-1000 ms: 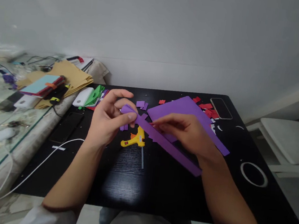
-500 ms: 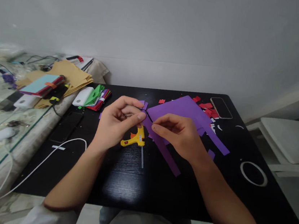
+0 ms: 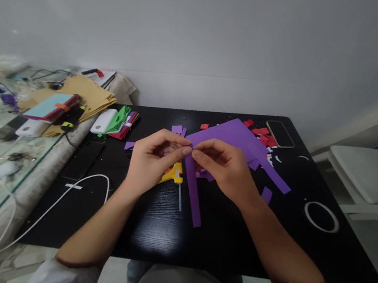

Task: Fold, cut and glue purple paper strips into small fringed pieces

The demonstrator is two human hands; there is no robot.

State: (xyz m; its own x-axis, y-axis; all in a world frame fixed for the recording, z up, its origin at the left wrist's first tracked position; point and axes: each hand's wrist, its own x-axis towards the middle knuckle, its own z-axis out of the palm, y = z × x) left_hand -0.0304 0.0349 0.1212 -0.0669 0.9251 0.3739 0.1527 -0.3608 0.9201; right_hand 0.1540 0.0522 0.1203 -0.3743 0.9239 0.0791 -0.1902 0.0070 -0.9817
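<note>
In the head view, a pale wall (image 3: 222, 40) rises behind a black table (image 3: 153, 233), with a white chair (image 3: 367, 175) at the right; the left hand (image 3: 154, 160) and right hand (image 3: 231, 172) meet over the table's middle, fingertips of both pinching the upper end of a long purple strip (image 3: 193, 185), its free end slanting down towards the near edge; small purple pieces (image 3: 177, 129) and red pieces (image 3: 262, 132) already lie separate, whereas the strip looks whole and a broad purple sheet (image 3: 227, 132) remains, so work seems partway; a yellow glue gun (image 3: 177, 174) lies beside the strip, unheld.
</note>
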